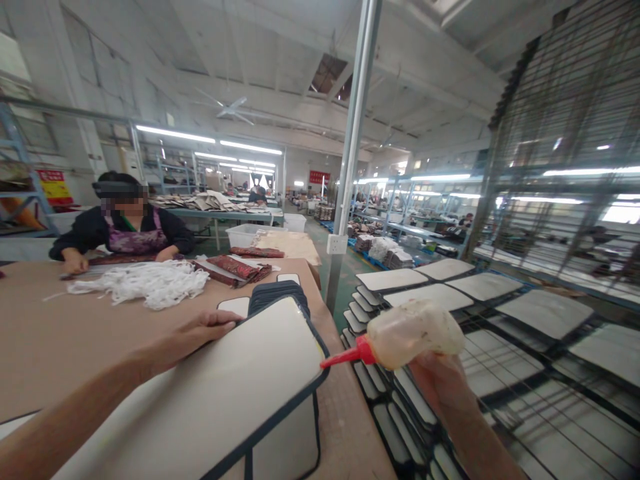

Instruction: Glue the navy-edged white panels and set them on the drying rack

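Observation:
A white panel with a dark edge band lies slanted across the foreground, above another such panel. My left hand is closed on its far edge, fingertips at the rim. In my right hand is a cloudy squeeze bottle with a red nozzle, tipped sideways. The nozzle's tip is at the panel's right edge, near the rounded corner. Just beyond the panel is a stack of dark-edged pieces.
Across the brown table sits a person in a purple apron, near white strips and patterned red cloth. Wire racks holding white panels stand at right. A metal post rises beyond the table's edge.

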`<control>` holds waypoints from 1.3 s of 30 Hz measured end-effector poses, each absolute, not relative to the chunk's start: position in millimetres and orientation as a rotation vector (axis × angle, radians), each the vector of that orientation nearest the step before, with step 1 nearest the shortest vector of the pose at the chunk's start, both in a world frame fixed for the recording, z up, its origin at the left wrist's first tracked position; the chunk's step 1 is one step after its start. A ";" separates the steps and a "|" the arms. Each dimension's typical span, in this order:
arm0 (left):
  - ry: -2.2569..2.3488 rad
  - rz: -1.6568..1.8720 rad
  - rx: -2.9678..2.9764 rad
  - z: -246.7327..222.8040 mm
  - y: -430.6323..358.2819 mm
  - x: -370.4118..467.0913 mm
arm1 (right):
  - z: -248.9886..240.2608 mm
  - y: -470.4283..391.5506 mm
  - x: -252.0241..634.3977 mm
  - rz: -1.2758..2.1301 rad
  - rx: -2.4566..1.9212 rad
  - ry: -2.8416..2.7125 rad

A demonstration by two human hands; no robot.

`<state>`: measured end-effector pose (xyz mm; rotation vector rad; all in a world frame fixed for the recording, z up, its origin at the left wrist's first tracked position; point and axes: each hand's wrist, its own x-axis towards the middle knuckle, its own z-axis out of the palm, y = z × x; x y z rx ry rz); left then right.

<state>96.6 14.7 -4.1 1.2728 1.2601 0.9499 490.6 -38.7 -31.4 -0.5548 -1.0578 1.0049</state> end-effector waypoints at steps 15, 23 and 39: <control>1.110 0.952 0.997 -23.3 9.0 117.3 | -35.3 -59.5 462.5 0.708 -0.526 -0.766; 1.044 0.939 0.988 -33.0 7.5 124.8 | -36.2 -58.7 456.3 0.725 -0.570 -0.687; 1.013 0.937 1.001 -29.2 19.1 136.0 | -52.4 -68.2 446.3 0.822 -0.581 -0.810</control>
